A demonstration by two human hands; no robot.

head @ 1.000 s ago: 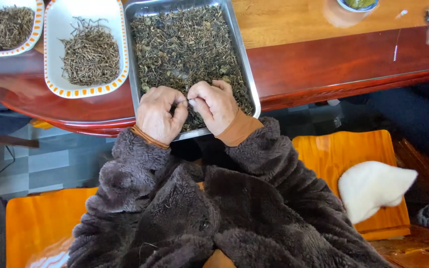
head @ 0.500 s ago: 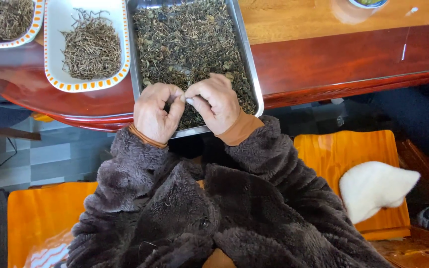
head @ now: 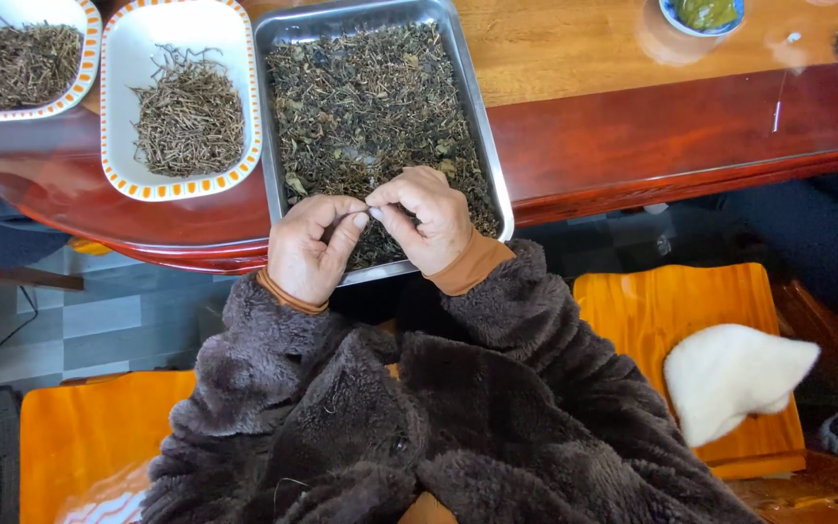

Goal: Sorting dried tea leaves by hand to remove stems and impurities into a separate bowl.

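Hands barely shifted since the earlier frame, same pinch at the tray's 6 o'clock edge. Left hand and right hand meet fingertip to fingertip, pinching a thin stem between them (too small to tell more). Both sit over the steel tray of dried tea leaves. At the tray's 9 o'clock: white orange-rimmed dish holding sorted stems. Reddish wooden table underneath.
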